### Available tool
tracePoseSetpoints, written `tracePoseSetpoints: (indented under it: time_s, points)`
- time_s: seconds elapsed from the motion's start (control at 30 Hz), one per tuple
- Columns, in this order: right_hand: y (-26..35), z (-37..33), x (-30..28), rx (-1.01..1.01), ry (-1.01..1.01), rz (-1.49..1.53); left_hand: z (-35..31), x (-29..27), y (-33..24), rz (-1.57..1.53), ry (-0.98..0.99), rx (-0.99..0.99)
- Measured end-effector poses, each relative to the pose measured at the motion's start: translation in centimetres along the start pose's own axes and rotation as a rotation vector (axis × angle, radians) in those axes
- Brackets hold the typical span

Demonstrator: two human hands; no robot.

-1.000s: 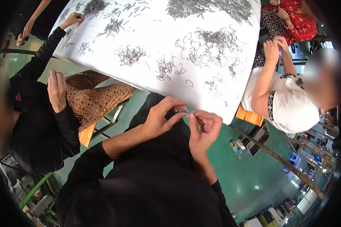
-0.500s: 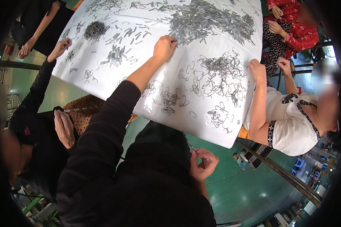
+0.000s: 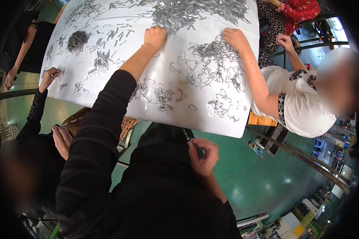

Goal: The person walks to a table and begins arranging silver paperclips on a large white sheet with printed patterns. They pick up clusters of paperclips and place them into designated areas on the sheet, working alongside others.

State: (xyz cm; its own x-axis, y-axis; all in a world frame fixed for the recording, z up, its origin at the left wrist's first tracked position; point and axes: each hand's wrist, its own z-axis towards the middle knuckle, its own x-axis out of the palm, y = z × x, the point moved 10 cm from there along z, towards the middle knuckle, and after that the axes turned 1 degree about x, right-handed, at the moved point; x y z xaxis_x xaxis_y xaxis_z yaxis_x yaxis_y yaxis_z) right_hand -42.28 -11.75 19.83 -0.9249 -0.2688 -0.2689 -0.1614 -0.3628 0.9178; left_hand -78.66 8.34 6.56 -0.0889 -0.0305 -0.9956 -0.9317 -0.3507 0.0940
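Note:
My left hand (image 3: 154,37), its arm stretched across the white-covered table (image 3: 147,111), is at the near edge of a big pile of small flat grey metal pieces (image 3: 179,15). Its fingers are curled together, and whatever they grip, if anything, is hidden. Lower down, off the table's near edge, my right hand (image 3: 204,156) pinches the end of a short chain of small metal links (image 3: 186,134) between thumb and forefinger. Thin bent wire hooks (image 3: 207,65) lie tangled on the table right of my left hand, with a smaller heap of hooks (image 3: 162,96) nearer me.
On the right a person in a white top (image 3: 295,101) reaches over the hooks. To my left sits a person in black, one hand (image 3: 50,77) at the table edge. A round dark clump of hooks (image 3: 77,41) lies on the far left. Green floor (image 3: 243,171) shows below.
The view has shifted, so the table sits higher and further left. The right-hand person's near hand has moved from the table edge onto the hooks. My right hand keeps its pinch.

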Motion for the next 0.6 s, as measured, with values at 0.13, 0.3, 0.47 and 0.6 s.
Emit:
tracePoseSetpoints:
  time_s: [0.13, 0.3, 0.47, 0.6]
  points:
    - [0.2, -0.1, 0.0, -0.027, 0.039, -0.003, -2.9, -4.1, 1.6, -0.1, -0.331, -0.099]
    - [-0.7, -0.8, -0.1, 0.032, 0.081, 0.022, -7.5, -2.7, 3.8, -0.518, -0.287, -0.27]
    - [-1.6, -1.2, 0.0, 0.068, 0.158, 0.097, -11.3, -0.3, 3.2, -1.379, -0.065, -0.472]
    - [-1.3, -1.2, -0.2, 0.056, 0.181, 0.11, -17.2, -3.4, -3.0, -1.694, 0.126, -0.358]
